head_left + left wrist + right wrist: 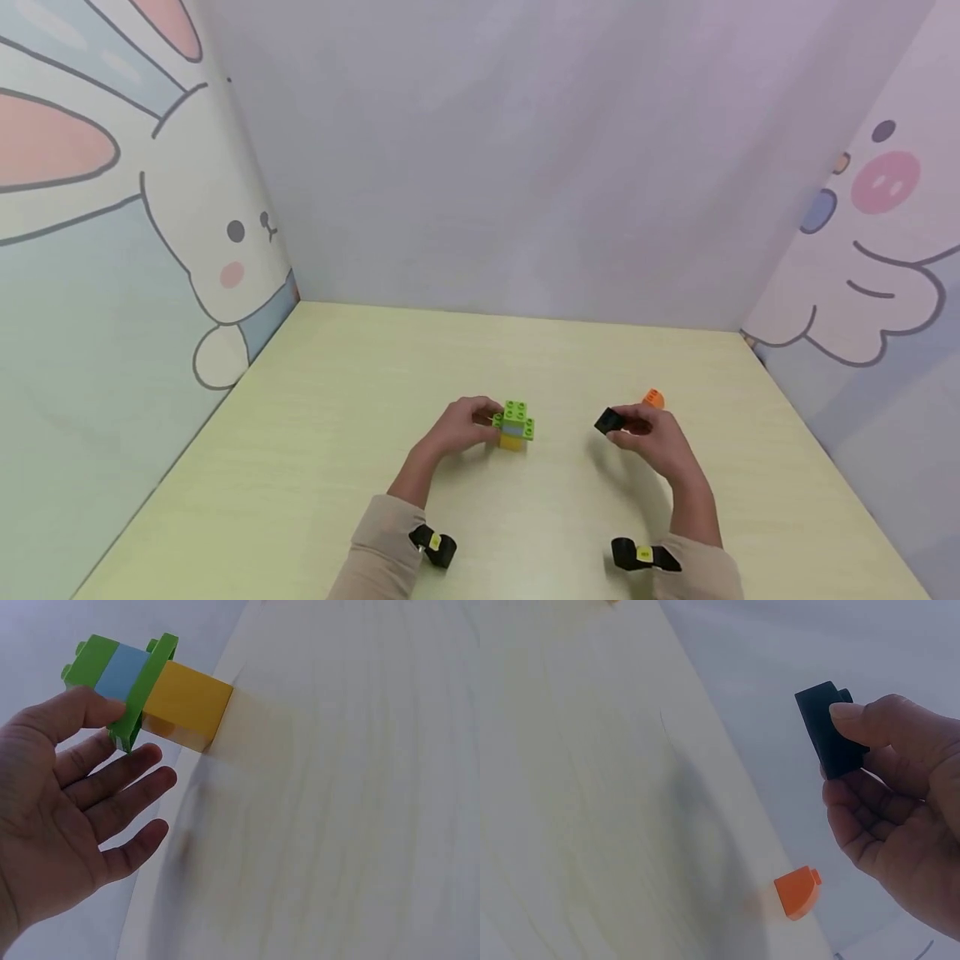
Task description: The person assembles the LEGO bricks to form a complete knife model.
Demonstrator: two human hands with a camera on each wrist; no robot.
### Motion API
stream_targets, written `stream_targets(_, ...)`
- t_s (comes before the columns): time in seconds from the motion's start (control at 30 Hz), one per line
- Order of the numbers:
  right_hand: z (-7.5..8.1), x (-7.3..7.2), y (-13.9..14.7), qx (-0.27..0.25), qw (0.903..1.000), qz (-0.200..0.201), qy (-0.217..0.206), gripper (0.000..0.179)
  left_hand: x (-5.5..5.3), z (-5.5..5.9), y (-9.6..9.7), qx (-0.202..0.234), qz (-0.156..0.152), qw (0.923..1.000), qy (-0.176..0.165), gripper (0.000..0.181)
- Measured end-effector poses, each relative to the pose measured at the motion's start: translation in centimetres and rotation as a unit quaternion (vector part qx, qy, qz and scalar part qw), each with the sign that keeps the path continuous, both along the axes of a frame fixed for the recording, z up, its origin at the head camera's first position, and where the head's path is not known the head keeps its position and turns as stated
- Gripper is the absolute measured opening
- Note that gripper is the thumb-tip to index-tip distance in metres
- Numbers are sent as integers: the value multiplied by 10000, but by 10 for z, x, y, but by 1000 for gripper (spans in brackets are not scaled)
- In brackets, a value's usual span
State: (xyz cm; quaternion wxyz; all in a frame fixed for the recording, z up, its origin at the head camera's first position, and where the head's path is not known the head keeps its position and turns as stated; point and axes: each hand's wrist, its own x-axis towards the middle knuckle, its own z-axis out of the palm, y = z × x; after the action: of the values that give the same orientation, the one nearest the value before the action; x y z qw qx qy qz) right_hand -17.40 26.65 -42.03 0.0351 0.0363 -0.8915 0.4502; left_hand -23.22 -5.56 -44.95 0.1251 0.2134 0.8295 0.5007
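- Block stack [514, 423]: landmark; appeared upright on the surface [375, 367]. Yellow block [189, 705] at the bottom, then a flat green plate [154, 684], a blue block [122, 673] and a studded green block [93, 661] on top.
- Left hand [465, 427]: at the stack's left side; grip narrow, thumb and forefinger pinching the stack at the green plate, other fingers apart.
- Right hand [658, 440]: to the right of the stack, well apart from it; grip closed about a black block.
- Black block [609, 422]: right of the stack, held above the surface, joined to nothing visible.
- Orange block [655, 398]: loose on the surface, right of the stack and farther back, beyond the right hand; one side curved.
- Condition: judged part-built; four pieces were joined, while the black and orange ones remained separate.
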Motion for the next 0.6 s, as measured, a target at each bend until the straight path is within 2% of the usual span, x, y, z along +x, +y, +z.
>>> stream_targets(0.33,-3,-8,-17,-437,9977,447,252,36,1,-4,3,193,105,9997,-74,27)
stream_targets(0.5,-2,-13,-27,-555,9952,601,530,33,0,-1,3,262,-18,9996,-96,27)
stream_targets(0.6,-2,-15,-33,-593,9945,677,532,31,1,-1,2,291,-79,9994,-156,27)
